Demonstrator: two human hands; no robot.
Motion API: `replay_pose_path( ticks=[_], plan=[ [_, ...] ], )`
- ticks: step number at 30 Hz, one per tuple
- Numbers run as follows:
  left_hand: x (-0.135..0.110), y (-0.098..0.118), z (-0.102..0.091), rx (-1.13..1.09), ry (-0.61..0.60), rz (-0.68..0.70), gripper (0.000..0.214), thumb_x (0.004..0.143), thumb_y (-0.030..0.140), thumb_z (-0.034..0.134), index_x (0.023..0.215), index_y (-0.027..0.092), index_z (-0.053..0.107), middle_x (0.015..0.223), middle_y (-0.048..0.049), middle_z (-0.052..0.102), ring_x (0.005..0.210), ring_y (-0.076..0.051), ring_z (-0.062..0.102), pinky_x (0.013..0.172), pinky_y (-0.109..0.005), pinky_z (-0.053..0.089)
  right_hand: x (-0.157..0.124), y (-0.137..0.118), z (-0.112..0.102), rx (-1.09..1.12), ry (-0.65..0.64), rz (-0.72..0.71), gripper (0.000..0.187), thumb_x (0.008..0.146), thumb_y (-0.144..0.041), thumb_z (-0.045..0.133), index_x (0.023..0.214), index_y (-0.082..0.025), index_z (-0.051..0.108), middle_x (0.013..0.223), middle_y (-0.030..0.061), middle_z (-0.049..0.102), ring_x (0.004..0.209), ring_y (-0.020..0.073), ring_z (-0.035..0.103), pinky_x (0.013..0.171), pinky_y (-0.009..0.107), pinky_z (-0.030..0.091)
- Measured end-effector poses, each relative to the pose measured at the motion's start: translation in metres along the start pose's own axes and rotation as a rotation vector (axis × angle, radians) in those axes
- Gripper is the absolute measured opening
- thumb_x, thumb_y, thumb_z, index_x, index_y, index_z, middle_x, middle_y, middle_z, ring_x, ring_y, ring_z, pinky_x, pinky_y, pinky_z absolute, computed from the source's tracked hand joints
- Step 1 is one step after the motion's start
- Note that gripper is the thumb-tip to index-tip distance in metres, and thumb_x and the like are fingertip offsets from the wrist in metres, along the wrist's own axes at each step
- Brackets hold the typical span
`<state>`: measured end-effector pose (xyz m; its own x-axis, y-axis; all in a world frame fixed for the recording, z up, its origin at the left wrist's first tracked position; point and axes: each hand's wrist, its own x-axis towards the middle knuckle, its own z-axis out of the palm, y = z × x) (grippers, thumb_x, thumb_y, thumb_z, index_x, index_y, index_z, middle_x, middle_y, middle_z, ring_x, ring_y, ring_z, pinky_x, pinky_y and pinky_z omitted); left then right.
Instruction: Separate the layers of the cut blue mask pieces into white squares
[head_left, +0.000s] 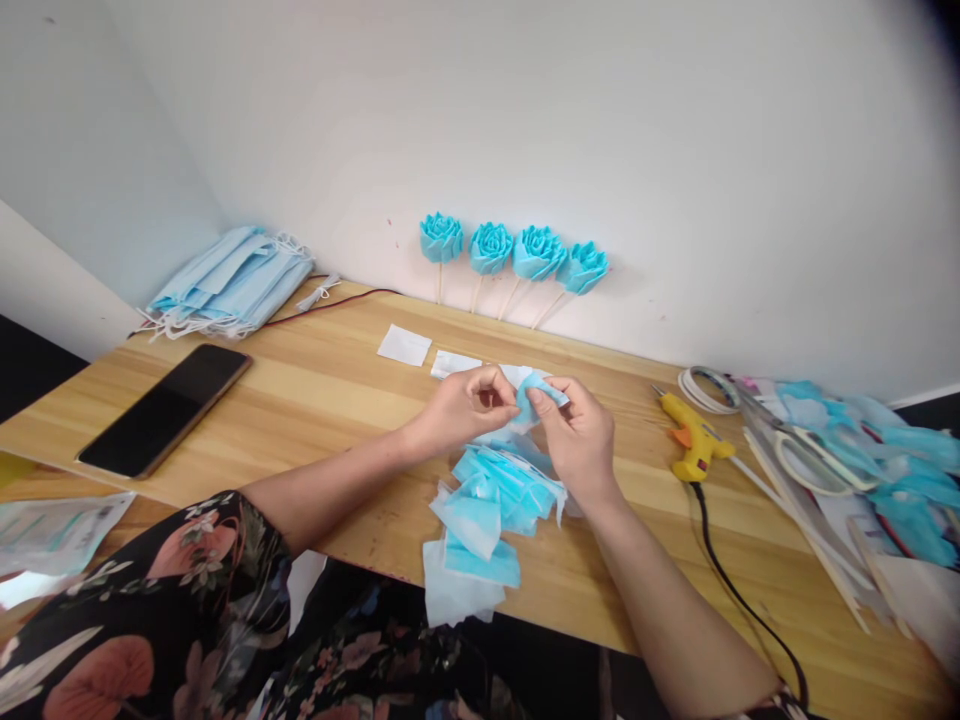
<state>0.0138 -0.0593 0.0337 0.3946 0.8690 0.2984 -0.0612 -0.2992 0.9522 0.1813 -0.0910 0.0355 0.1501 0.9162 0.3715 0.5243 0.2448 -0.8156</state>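
Note:
Over the middle of the table, my right hand [581, 432] pinches a small light-blue piece of mask fabric [535, 388] between thumb and fingers. My left hand [469, 402] is closed in a pinch at the left edge of the same piece, its fingertips touching it. Just below my hands lies a loose pile of blue and white fabric pieces [487, 505], some hanging over the table's front edge. White squares [404, 345] lie behind my left hand, one partly hidden by it.
Several blue fabric roses [491, 247] on sticks lean against the wall. Stacked face masks [232, 280] and a phone [166, 408] are on the left. A yellow glue gun [697, 440], a tape roll [709, 390], scissors [817, 462] and blue scraps [911, 500] lie on the right.

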Motion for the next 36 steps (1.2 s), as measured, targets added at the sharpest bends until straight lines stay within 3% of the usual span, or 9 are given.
replay_pose_path(
  ticks=[4, 8, 13, 24, 28, 31, 34, 36],
  plan=[
    [0.002, -0.004, 0.0, -0.256, -0.047, -0.129, 0.038, 0.07, 0.022, 0.076, 0.1, 0.016, 0.054, 0.081, 0.0001, 0.062, 0.072, -0.01, 0.057, 0.066, -0.024, 0.043, 0.0, 0.002, 0.0, 0.006, 0.002, 0.026, 0.023, 0.085, -0.043, 0.063, 0.083, -0.021, 0.066, 0.063, -0.0024, 0.062, 0.056, 0.0133, 0.052, 0.054, 0.024, 0.04],
    [0.005, -0.007, -0.002, -0.428, -0.067, -0.218, 0.056, 0.066, 0.022, 0.082, 0.111, 0.018, 0.05, 0.078, 0.0025, 0.061, 0.07, -0.009, 0.056, 0.065, -0.023, 0.042, 0.0, 0.001, 0.001, -0.008, -0.018, 0.011, 0.023, 0.084, -0.044, 0.064, 0.083, -0.021, 0.066, 0.064, -0.002, 0.063, 0.055, 0.0131, 0.051, 0.054, 0.024, 0.04],
    [0.006, -0.008, -0.004, -0.456, -0.082, -0.191, 0.054, 0.067, 0.02, 0.081, 0.111, 0.017, 0.051, 0.074, 0.0043, 0.058, 0.067, -0.008, 0.053, 0.063, -0.022, 0.039, -0.001, -0.002, 0.001, -0.043, -0.033, -0.039, 0.021, 0.084, -0.041, 0.064, 0.081, -0.021, 0.067, 0.064, -0.0025, 0.064, 0.055, 0.0126, 0.052, 0.056, 0.024, 0.04],
    [0.009, -0.015, -0.007, -0.403, 0.041, -0.063, 0.045, 0.07, 0.015, 0.076, 0.11, 0.018, 0.055, 0.072, 0.0057, 0.052, 0.062, -0.006, 0.046, 0.058, -0.021, 0.036, 0.001, 0.001, -0.001, 0.026, -0.03, 0.007, 0.022, 0.082, -0.043, 0.067, 0.079, -0.021, 0.066, 0.063, -0.0026, 0.061, 0.057, 0.0128, 0.05, 0.056, 0.025, 0.04],
    [0.009, -0.013, -0.008, -0.448, 0.098, -0.12, 0.046, 0.077, 0.025, 0.074, 0.119, 0.019, 0.056, 0.085, 0.0002, 0.063, 0.079, -0.011, 0.057, 0.072, -0.026, 0.044, 0.001, 0.002, -0.003, 0.16, -0.12, 0.058, 0.022, 0.079, -0.043, 0.069, 0.08, -0.022, 0.067, 0.063, -0.0029, 0.061, 0.056, 0.0124, 0.05, 0.054, 0.024, 0.041],
    [0.006, -0.01, -0.005, -0.528, 0.039, -0.231, 0.048, 0.085, 0.044, 0.067, 0.125, 0.018, 0.057, 0.106, -0.0086, 0.068, 0.1, -0.02, 0.061, 0.086, -0.033, 0.045, -0.001, 0.0, -0.003, 0.223, -0.213, 0.068, 0.022, 0.078, -0.043, 0.07, 0.083, -0.022, 0.068, 0.066, -0.0026, 0.064, 0.053, 0.0114, 0.05, 0.053, 0.024, 0.042],
    [0.004, -0.009, -0.003, -0.592, -0.06, -0.325, 0.059, 0.084, 0.059, 0.063, 0.123, 0.015, 0.06, 0.105, -0.0119, 0.068, 0.099, -0.022, 0.063, 0.087, -0.035, 0.045, -0.002, -0.002, -0.001, 0.21, -0.209, 0.056, 0.022, 0.079, -0.041, 0.071, 0.089, -0.022, 0.069, 0.078, -0.0009, 0.069, 0.057, 0.0114, 0.053, 0.055, 0.024, 0.044],
    [0.004, -0.01, -0.003, -0.57, -0.065, -0.302, 0.059, 0.08, 0.057, 0.069, 0.122, 0.016, 0.061, 0.102, -0.0098, 0.068, 0.093, -0.02, 0.063, 0.085, -0.033, 0.046, -0.002, -0.001, 0.001, 0.184, -0.171, 0.056, 0.024, 0.08, -0.041, 0.071, 0.096, -0.023, 0.069, 0.087, 0.0005, 0.071, 0.058, 0.0111, 0.053, 0.055, 0.024, 0.045]
  ],
)
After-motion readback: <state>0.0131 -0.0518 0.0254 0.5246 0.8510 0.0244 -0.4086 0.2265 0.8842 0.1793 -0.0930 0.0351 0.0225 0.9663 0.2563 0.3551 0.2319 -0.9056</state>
